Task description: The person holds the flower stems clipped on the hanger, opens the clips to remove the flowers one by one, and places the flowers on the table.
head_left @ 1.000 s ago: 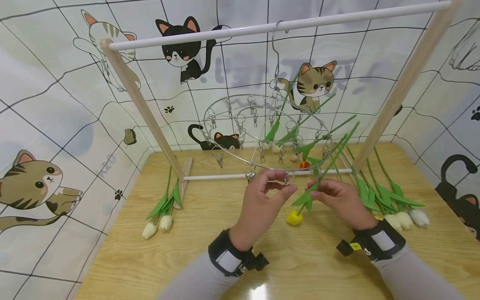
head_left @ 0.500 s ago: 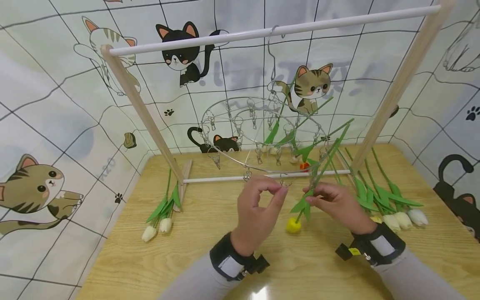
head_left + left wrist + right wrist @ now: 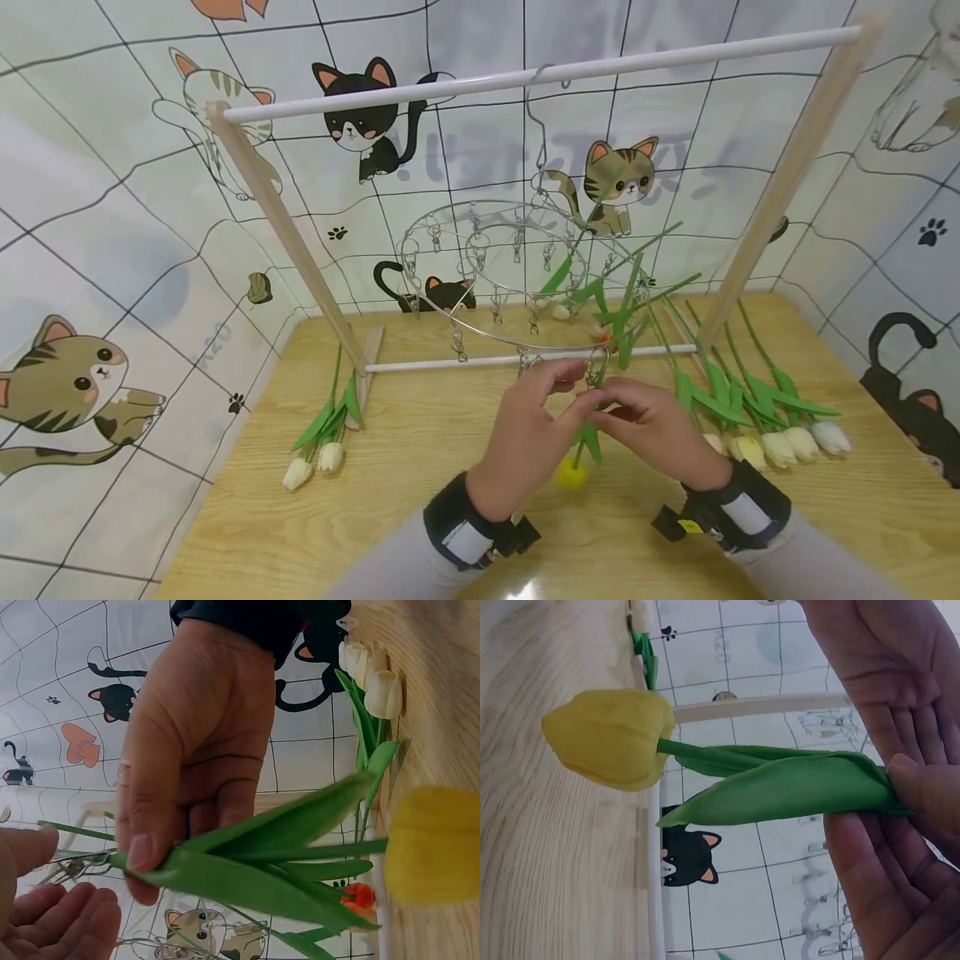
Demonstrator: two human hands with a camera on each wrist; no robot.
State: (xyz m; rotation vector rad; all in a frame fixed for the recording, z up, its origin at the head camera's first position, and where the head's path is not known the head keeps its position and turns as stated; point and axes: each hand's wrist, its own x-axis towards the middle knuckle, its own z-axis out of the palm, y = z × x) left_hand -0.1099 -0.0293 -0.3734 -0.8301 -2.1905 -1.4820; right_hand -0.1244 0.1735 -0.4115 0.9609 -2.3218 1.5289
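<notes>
A yellow artificial tulip [image 3: 572, 475] hangs head down in front of me, its green leaves [image 3: 780, 791] below my fingers. My right hand [image 3: 660, 429] pinches it by the stem where the leaves begin. Close against it, my left hand [image 3: 521, 442] holds a small metal clip [image 3: 79, 864] between thumb and fingers. That clip belongs to the round wire hanger [image 3: 465, 315], and the stem's upper end lies at it. Whether the clip's jaws grip the stem is hidden by the fingers.
A white rail [image 3: 450, 83] on wooden posts carries the hanger. More tulips are clipped at its back right. White and pale yellow tulips [image 3: 780, 450] lie at the table's right; two white ones [image 3: 298, 473] lie left.
My right hand has brought the yellow tulip left and up to the clip in my left hand, so both hands now meet. The hanger has turned a little, and the head view has shifted.
</notes>
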